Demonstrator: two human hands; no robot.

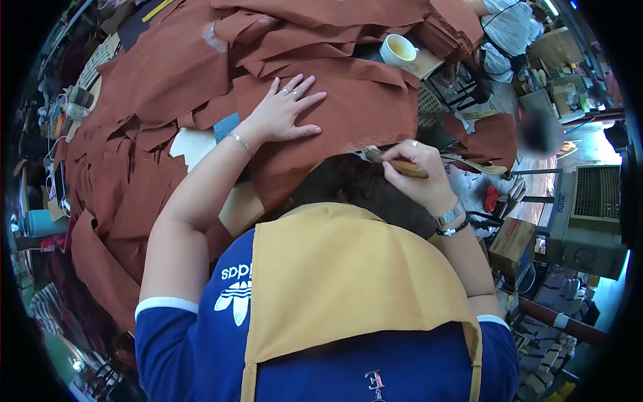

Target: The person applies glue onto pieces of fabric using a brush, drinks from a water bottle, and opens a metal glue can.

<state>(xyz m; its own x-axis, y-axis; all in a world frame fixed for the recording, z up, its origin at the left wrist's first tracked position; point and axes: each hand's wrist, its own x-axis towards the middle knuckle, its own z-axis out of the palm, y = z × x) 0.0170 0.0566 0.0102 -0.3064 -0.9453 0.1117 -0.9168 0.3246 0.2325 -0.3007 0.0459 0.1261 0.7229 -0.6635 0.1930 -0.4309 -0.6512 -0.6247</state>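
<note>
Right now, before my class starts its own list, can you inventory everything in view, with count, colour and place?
Sheet: one, reddish-brown, in front of the person
Loose pieces: many, reddish-brown, heaped left and beyond
Cup: one, white, beyond the sheet
Wooden-handled tool: one, brown, sheet's near edge
Cardboard box: one nearest, brown, right
Grey machine: one, grey, far right
Apron: one, tan, on the person
Shirt: one, blue, under the apron
Background clutter: many, mixed, edges; uncountable
Left hand: one, bare, flat on the sheet
Right hand: one, bare, fingers around the tool
</note>
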